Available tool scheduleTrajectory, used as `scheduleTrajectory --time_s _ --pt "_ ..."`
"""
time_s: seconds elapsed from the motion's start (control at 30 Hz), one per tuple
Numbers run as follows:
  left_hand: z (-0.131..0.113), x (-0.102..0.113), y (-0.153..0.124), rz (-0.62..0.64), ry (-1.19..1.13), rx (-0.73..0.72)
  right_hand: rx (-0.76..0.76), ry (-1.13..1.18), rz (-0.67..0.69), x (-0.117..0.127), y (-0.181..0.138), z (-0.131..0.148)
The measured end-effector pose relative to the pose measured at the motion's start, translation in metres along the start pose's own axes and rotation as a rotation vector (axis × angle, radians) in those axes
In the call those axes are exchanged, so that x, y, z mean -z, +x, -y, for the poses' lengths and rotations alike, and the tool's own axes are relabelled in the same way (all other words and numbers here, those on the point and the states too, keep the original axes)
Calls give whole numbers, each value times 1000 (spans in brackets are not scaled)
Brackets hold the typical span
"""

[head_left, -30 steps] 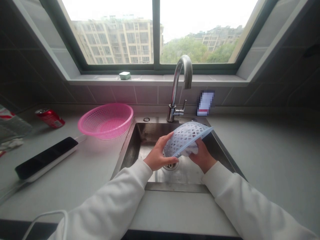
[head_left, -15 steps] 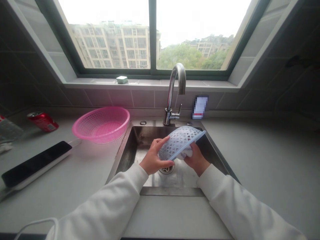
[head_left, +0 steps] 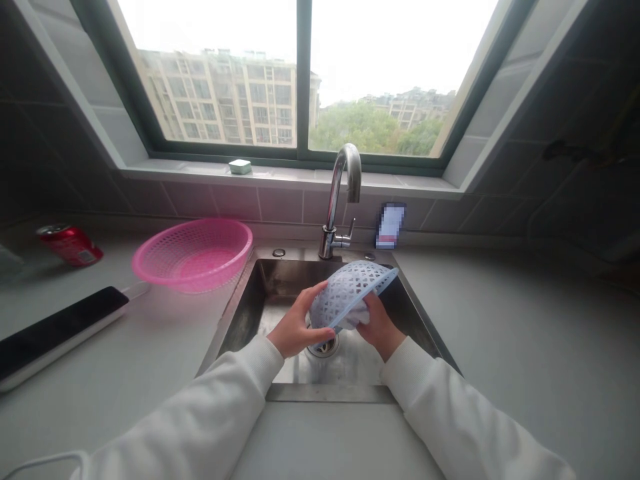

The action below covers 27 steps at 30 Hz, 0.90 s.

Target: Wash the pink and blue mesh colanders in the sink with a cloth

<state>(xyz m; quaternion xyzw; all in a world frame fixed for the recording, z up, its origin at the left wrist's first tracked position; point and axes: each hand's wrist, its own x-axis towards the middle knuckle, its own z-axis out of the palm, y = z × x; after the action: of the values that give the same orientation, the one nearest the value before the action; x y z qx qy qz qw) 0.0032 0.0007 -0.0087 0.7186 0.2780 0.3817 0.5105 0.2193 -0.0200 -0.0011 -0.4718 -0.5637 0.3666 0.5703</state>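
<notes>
While the person stands at the steel sink [head_left: 240,313], their left hand [head_left: 295,327] curls its fingers [head_left: 310,297] around the outside of a pale blue lattice basket [head_left: 345,297], gripping it tilted on edge above the drain [head_left: 323,347]. Their right hand [head_left: 383,327] sits at the basket's open side beside a white cloth [head_left: 356,319], its fingers hidden, so I cannot tell whether they grip anything. On the counter [head_left: 150,373] left of the sink lie a pink plastic basket [head_left: 200,230], a red drink can [head_left: 70,245] on its side and a long black-topped bar [head_left: 55,330]. Farther off, a chrome faucet [head_left: 340,193] rises before the tiled wall, and a small pale green dish [head_left: 240,167] sits on the windowsill.
</notes>
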Motion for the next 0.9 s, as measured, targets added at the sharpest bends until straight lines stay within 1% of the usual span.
scheduleTrajectory --time_s 0.13,0.2,0.27,0.3,0.37,0.4,0.47,0.57,0.63,0.7,0.77,0.83,0.9 --pt "-2 1 1 -56 57 -65 -17 -18 90 -7 -2 10" --pt "-4 2 1 -72 94 -74 34 -66 92 -4 -2 8" --pt "-6 4 1 -85 116 -69 90 -140 47 3 -3 0" --pt "-6 4 0 -87 119 -64 90 -151 10 6 -3 -5" --pt "-7 3 0 -85 107 -49 47 -121 -58 10 -4 -13" --pt "-7 2 -1 -84 99 -40 22 -98 -63 9 -5 -14" --pt "-7 1 -1 -84 91 -27 0 -70 -25 4 -5 -13" --pt "-6 0 0 -81 110 -10 -29 -33 75 -8 -4 -1" --pt "-4 1 0 -63 116 8 -51 -5 97 -12 -3 6" --pt "-4 2 1 -40 107 15 -45 -19 73 -9 -3 8" --pt "-4 2 1 -15 104 14 -25 -47 4 -3 -3 5" --pt "-6 2 0 5 111 24 -36 -28 -54 3 -3 -1" --pt "-9 0 1 12 112 37 -55 8 -84 4 -4 -5"
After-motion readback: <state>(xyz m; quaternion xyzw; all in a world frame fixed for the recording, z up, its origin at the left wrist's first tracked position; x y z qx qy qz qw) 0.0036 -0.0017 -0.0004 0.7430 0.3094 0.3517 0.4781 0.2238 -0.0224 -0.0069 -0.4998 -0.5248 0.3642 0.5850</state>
